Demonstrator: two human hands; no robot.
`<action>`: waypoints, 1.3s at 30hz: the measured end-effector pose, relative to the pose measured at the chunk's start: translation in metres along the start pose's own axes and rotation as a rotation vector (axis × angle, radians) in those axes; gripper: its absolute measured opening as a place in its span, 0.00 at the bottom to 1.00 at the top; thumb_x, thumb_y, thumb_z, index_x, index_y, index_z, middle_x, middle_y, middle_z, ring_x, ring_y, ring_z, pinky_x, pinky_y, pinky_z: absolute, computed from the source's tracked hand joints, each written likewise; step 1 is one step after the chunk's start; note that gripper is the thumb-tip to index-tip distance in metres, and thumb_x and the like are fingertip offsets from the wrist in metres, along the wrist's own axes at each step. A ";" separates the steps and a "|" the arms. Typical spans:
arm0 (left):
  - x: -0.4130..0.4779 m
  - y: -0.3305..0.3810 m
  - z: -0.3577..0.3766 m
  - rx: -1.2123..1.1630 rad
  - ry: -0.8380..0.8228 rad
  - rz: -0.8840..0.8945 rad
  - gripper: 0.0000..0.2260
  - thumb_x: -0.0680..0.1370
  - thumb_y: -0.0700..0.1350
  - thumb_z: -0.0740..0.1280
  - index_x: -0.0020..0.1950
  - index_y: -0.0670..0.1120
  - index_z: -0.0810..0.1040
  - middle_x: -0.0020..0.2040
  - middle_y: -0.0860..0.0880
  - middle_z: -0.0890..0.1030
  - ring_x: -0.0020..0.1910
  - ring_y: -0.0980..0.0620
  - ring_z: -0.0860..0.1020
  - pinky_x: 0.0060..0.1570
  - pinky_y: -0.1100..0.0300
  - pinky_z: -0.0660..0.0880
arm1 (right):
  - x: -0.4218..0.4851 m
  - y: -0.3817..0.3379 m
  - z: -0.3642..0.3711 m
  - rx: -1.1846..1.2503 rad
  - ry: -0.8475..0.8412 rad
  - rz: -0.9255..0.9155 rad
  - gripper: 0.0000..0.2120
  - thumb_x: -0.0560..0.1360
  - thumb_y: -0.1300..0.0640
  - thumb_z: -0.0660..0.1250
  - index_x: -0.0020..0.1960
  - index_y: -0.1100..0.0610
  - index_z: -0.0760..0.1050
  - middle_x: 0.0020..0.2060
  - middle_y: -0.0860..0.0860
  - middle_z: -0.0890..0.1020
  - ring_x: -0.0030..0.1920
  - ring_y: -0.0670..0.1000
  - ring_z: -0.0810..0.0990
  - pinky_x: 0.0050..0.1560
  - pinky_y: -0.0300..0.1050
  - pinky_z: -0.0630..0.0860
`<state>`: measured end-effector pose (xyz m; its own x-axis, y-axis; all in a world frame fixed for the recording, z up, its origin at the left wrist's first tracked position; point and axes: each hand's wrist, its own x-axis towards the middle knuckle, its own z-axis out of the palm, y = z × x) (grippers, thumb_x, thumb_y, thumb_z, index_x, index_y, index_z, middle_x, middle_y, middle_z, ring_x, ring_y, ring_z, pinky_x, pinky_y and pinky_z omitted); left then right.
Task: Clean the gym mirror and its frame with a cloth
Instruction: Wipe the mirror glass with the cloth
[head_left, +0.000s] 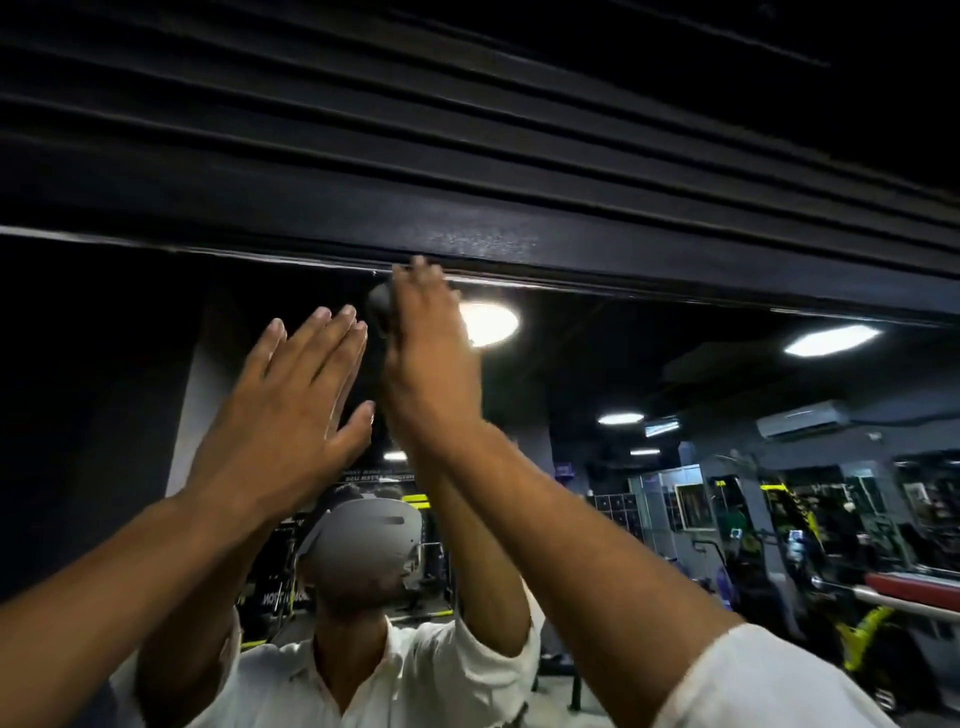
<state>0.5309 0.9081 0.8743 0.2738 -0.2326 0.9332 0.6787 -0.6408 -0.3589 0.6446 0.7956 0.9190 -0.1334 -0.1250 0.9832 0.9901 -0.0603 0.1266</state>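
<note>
Right sleeve (769, 680) up front; my right hand (426, 353) grips the dark cloth (382, 306) just under the frame (519, 244), left hand (291, 395) flat, empty, below it. I'd press firm along that edge.

The mirror (675, 374) (black-framed) has a cloth (380, 307) against it.
</note>
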 end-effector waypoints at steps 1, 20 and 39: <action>0.000 -0.001 -0.001 -0.013 0.003 0.002 0.35 0.83 0.61 0.52 0.86 0.44 0.57 0.87 0.46 0.56 0.86 0.49 0.51 0.84 0.45 0.46 | 0.002 -0.003 -0.005 -0.006 -0.084 -0.090 0.27 0.82 0.64 0.63 0.80 0.57 0.67 0.82 0.57 0.64 0.83 0.55 0.59 0.84 0.54 0.53; -0.072 0.070 -0.001 0.051 -0.053 0.245 0.37 0.83 0.61 0.51 0.86 0.39 0.56 0.86 0.39 0.55 0.86 0.39 0.55 0.81 0.34 0.56 | -0.124 0.138 -0.121 -0.145 -0.201 -0.080 0.30 0.83 0.58 0.60 0.83 0.45 0.57 0.84 0.44 0.56 0.83 0.40 0.49 0.84 0.51 0.51; -0.135 0.151 0.011 -0.033 -0.124 0.295 0.33 0.85 0.53 0.51 0.87 0.39 0.50 0.87 0.38 0.48 0.86 0.39 0.48 0.82 0.33 0.52 | -0.282 0.130 -0.134 -0.142 -0.057 0.304 0.29 0.84 0.61 0.61 0.84 0.56 0.59 0.84 0.53 0.59 0.85 0.54 0.53 0.83 0.64 0.55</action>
<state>0.6036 0.8505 0.6943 0.5378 -0.3229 0.7788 0.5358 -0.5823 -0.6114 0.8048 0.6902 0.6410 0.1733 -0.1025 0.9795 0.9678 -0.1665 -0.1887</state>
